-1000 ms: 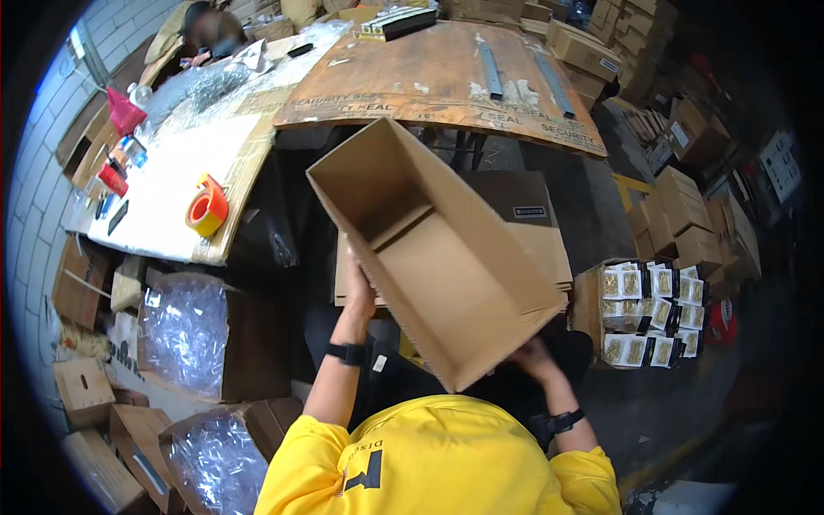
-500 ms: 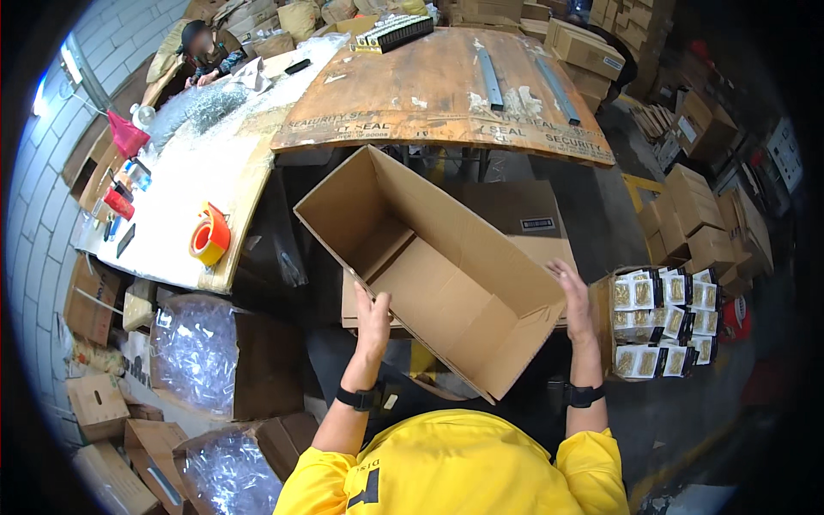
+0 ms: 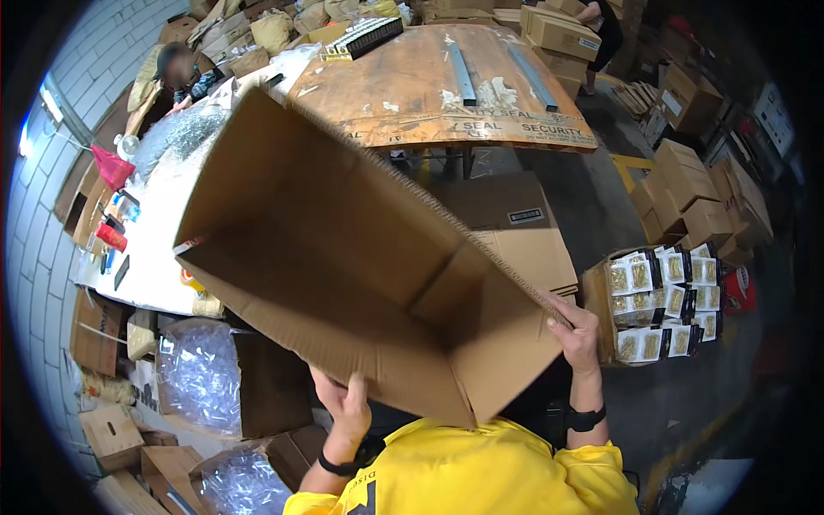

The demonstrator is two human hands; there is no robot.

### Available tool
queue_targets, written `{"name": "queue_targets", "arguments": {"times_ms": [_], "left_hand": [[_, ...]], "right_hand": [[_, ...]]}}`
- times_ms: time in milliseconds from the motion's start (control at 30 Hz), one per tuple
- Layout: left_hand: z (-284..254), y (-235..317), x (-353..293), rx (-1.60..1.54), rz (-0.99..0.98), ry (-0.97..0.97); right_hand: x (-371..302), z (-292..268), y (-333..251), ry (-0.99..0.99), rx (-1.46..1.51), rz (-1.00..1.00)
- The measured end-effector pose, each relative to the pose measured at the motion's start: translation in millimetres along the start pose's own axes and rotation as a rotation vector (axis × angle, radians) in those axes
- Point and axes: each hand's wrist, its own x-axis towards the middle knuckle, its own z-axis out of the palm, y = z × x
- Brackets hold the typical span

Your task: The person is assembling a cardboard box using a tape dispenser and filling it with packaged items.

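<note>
A large cardboard box (image 3: 343,232), its open side toward me, is held up close in front of my body and tilted. My left hand (image 3: 343,405) grips its near lower edge, thumb on the inside and fingers hidden behind the wall. At the right, my right hand (image 3: 573,330) is closed on the rim near the box's right corner. The box hides part of the white-covered table and most of an orange tape dispenser (image 3: 189,280). Beyond it, flattened cardboard (image 3: 536,249) lies stacked low.
A wooden table (image 3: 386,94) carries two metal bars and a black tray. Small bagged goods fill a carton (image 3: 665,300) at right; clear plastic pieces fill cartons (image 3: 202,378) at lower left. One person (image 3: 184,77) sits far left; another (image 3: 601,34) stands far back.
The box has come up and closer to me, its left end swinging higher and hiding more of the left table. My right hand has closed on the rim; earlier its fingers were stretched against the side.
</note>
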Motion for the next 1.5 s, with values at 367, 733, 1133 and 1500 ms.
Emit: {"name": "queue_targets", "arguments": {"times_ms": [367,733,1133,1500], "left_hand": [[33,-39,88,-0.112,-0.057,-0.400],[25,-40,62,0.372,0.159,-0.365],[-1,-36,81,-0.080,-0.176,-0.487],[-1,-59,16,0.425,-0.082,-0.563]], "right_hand": [[-36,52,59,0.130,-0.587,0.029],[-76,63,71,-0.113,-0.575,0.138],[-63,41,20,-0.383,-0.473,0.201],[-86,53,74,-0.294,-0.420,0.411]]}}
